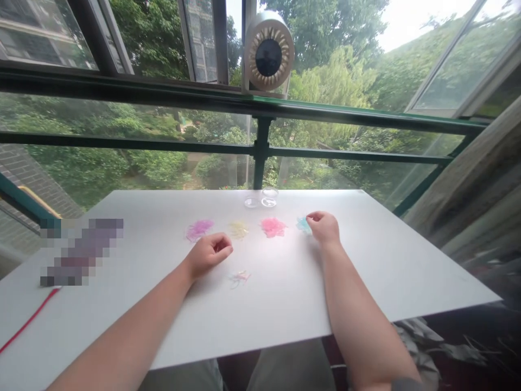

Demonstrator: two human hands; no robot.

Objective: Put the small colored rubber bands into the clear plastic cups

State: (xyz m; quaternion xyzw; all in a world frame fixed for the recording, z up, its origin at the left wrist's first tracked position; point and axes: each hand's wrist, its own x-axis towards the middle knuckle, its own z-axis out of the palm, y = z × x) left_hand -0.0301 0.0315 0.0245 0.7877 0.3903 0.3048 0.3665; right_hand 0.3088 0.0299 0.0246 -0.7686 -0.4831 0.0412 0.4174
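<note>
Strips of blue (302,224) at right hand (325,228) — yellow strips (239,228) near left hand (208,253)

The left hand (210,253) and right hand (324,228) are bare, the right sleeve (407,384) dark grey, the legwear (291,368) greyish.

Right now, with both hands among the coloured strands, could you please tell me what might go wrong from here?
The left hand is close to the purple strands and mixed strands; a sideways sweep might muddle them. The right hand is at the blue strands, so a careless pull could scatter them. The clear round dishes sit near the white table's far edge and might get knocked off.
</note>
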